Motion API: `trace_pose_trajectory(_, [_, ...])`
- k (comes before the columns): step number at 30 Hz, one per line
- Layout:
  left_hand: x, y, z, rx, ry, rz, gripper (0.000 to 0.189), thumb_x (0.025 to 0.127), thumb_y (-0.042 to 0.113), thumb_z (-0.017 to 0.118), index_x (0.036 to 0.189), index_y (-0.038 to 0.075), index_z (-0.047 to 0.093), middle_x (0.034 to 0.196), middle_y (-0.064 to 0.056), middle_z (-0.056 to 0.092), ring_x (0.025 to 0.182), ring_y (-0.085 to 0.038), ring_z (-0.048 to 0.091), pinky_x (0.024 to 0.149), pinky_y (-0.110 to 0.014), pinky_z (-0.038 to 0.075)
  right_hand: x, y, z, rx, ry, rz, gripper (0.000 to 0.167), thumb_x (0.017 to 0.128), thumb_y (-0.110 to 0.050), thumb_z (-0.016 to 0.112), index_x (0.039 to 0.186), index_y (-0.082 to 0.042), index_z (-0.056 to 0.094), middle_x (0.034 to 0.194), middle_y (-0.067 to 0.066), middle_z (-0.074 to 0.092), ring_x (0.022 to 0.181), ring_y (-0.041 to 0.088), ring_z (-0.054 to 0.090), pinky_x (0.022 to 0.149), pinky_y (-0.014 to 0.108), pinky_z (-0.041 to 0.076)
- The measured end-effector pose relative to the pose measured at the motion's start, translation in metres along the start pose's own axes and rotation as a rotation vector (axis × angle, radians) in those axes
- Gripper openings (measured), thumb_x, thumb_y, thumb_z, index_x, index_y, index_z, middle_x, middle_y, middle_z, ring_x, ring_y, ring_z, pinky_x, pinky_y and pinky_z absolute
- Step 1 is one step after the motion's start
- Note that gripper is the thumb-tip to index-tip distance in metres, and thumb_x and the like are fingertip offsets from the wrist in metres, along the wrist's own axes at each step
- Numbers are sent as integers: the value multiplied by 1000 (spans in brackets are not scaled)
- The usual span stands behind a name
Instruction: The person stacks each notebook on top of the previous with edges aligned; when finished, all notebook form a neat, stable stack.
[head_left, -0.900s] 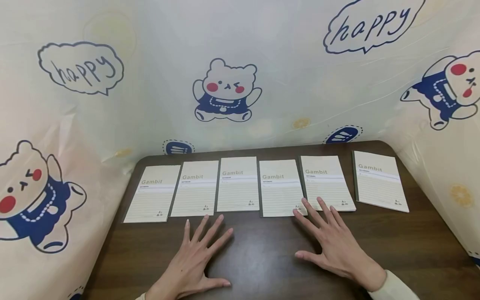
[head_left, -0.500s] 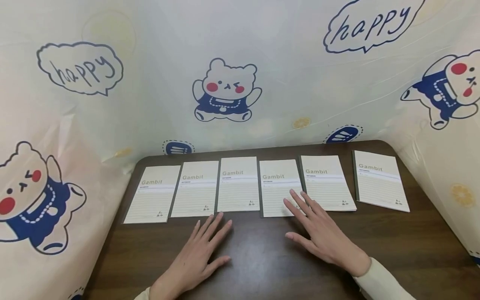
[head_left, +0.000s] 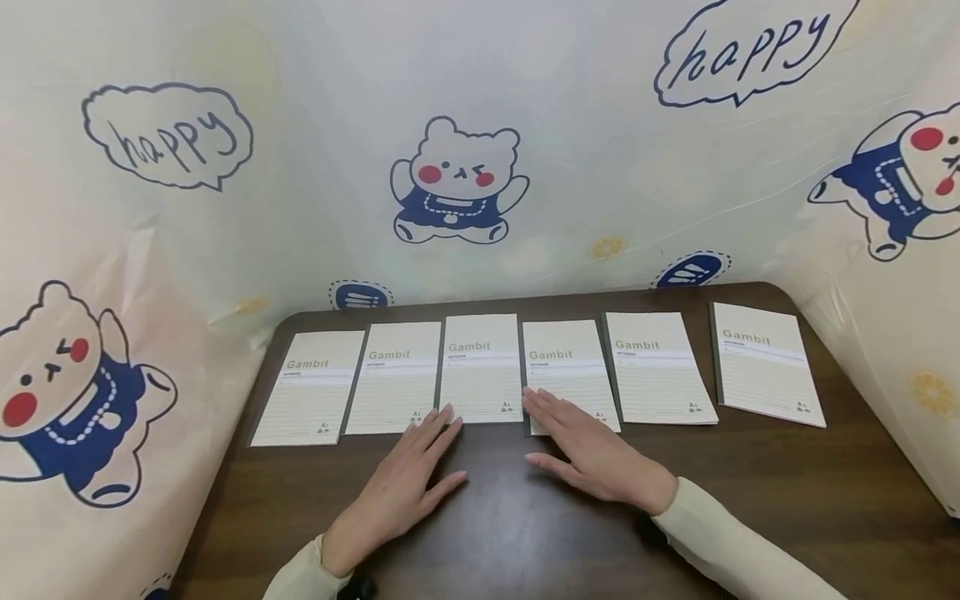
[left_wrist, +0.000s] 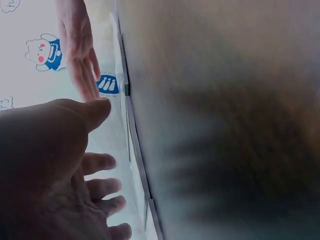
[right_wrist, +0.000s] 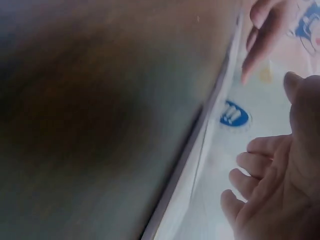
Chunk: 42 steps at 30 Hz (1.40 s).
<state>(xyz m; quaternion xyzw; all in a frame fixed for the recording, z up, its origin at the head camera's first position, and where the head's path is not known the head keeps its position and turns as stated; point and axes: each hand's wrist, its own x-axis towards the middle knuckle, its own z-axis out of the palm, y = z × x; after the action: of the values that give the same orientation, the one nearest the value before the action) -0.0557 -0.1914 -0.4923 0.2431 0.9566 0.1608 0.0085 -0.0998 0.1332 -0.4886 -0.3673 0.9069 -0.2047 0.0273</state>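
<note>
Backdrop (head_left: 322,200): pale printed sheeting, rising behind and along both sides, with cartoon bears (head_left: 450,208) in blue and "happy" speech bubbles (head_left: 168,137).
Table (head_left: 510,521): dark brown wood grain, far corners rounded, a soft glare near the middle.
Notebook row: six cream notebooks lying flat across the far part of the table, dark spines to the left, "Gambit" on every cover.
Row order, left to right: first notebook (head_left: 307,396), second notebook (head_left: 393,383), third notebook (head_left: 482,371), fourth notebook (head_left: 562,337), fifth notebook (head_left: 660,371), sixth notebook (head_left: 768,367).
Spacing: the first five sit close beside one another; the sixth lies past a wider gap, turned slightly.
Sleeves: a pale right sleeve (head_left: 738,537) and a pale left sleeve (head_left: 306,575).
Right hand (head_left: 603,454): palm down, reaching over the near left part of the fourth notebook; fingers extended and together, thumb apart, gripping nothing.
Left hand (head_left: 397,483): palm down, fingertips over the near corners of the second and third notebooks; fingers extended, slightly apart, thumb held away, gripping nothing.
Contact: cannot tell whether either hand's fingertips touch the covers.
Dark object (head_left: 358,587): small, under the left wrist, partly cut off.
</note>
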Motion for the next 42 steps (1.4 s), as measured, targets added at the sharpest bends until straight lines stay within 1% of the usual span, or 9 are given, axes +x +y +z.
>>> trace_pose_trajectory(5, [7, -2, 0, 2, -72, -14, 78, 103, 54, 58, 163, 10, 35, 174, -11, 26, 160, -32, 28, 128, -55, 32, 15, -5, 10, -10, -78, -67, 79, 107, -60, 44, 166, -10, 28, 173, 7, 28, 160, 25, 30, 128, 49, 34])
trace_pose_trajectory(9, [10, -1, 2, -15, -129, -27, 81, 104, 56, 55, 164, 8, 31, 174, -11, 22, 161, -30, 26, 129, -53, 29, 21, -6, 14, -16, -140, -58, 80, 107, -61, 43, 166, -10, 27, 173, 8, 28, 161, 24, 28, 130, 47, 30])
trace_pose_trajectory(11, [11, -1, 2, -19, -139, -29, 81, 104, 55, 56, 164, 7, 30, 174, -12, 23, 161, -31, 26, 129, -53, 29, 23, -6, 15, -19, -157, -51, 80, 107, -61, 43, 166, -10, 27, 173, 8, 28, 161, 24, 28, 131, 46, 29])
trace_pose_trajectory(18, [13, 0, 3, -15, -116, -20, 81, 103, 53, 60, 163, 5, 33, 173, -14, 27, 160, -33, 30, 129, -54, 30, 27, -7, 14, -63, -141, -61, 77, 107, -59, 44, 163, -7, 34, 171, 10, 33, 159, 26, 32, 130, 47, 31])
trace_pose_trajectory(23, [12, 2, 3, -40, -120, -32, 85, 101, 54, 63, 163, 4, 33, 173, -14, 27, 160, -34, 29, 129, -55, 29, 27, -8, 15, -63, -145, -64, 77, 107, -59, 45, 163, -8, 34, 171, 9, 33, 159, 26, 32, 129, 47, 31])
trace_pose_trajectory(28, [11, 4, 6, -49, -107, -40, 89, 98, 56, 67, 163, 6, 34, 173, -13, 28, 160, -32, 30, 128, -54, 30, 25, -9, 17, -64, -146, -61, 78, 106, -60, 47, 163, -8, 35, 171, 9, 33, 159, 26, 32, 129, 47, 32])
trace_pose_trajectory(32, [6, 7, 6, -41, -89, -38, 89, 96, 57, 69, 161, 5, 37, 171, -13, 32, 158, -32, 33, 127, -53, 34, 21, -12, 17, -61, -153, -60, 79, 106, -61, 47, 163, -8, 34, 171, 8, 33, 159, 25, 32, 129, 46, 33])
trace_pose_trajectory(36, [-4, 13, 5, -35, -78, -30, 89, 94, 56, 71, 160, 4, 40, 169, -14, 36, 157, -33, 35, 125, -53, 36, 13, -18, 19, -62, -167, -62, 79, 106, -61, 46, 164, -9, 33, 172, 8, 32, 160, 24, 30, 129, 46, 33])
trace_pose_trajectory(42, [-22, 26, 5, -38, -112, -59, 89, 95, 59, 69, 160, 6, 40, 170, -11, 35, 158, -31, 35, 126, -51, 35, -3, -31, 22, -84, -172, -77, 77, 107, -60, 46, 163, -9, 34, 171, 9, 34, 159, 25, 33, 127, 45, 35])
